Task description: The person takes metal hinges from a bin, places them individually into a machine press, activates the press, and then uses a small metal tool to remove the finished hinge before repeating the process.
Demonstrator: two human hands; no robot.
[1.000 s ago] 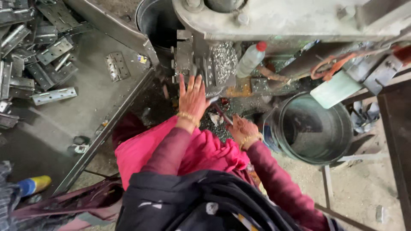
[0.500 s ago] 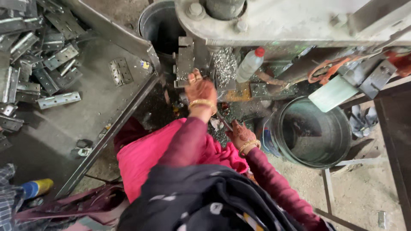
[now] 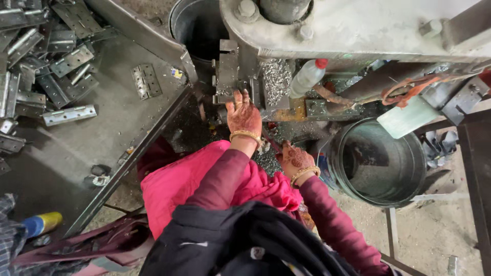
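Overhead, the view looked down on a person seated at a grey press (image 3: 358,30), wearing a pink garment with maroon sleeves. The left hand (image 3: 244,115) reached up to the press, its fingers resting against a small metal block (image 3: 226,76) at the machine's lower front; whether they were closed around anything could not be told. The right hand (image 3: 294,158) sat lower and nearer the body, below the press, loosely curled, and what it held, if anything, was hidden. The two hands were apart. Both wrists wore gold bangles. Just right of the block lay a heap of silvery shavings (image 3: 277,79), and beside that a clear plastic bottle (image 3: 308,76) with a red cap leaned against the press. Below and right of the press stood a round metal bucket (image 3: 381,161). Left of the press a grey counter (image 3: 56,153) carried a pile of metal hinges (image 3: 46,51), with one hinge (image 3: 146,80) lying alone nearer the machine.
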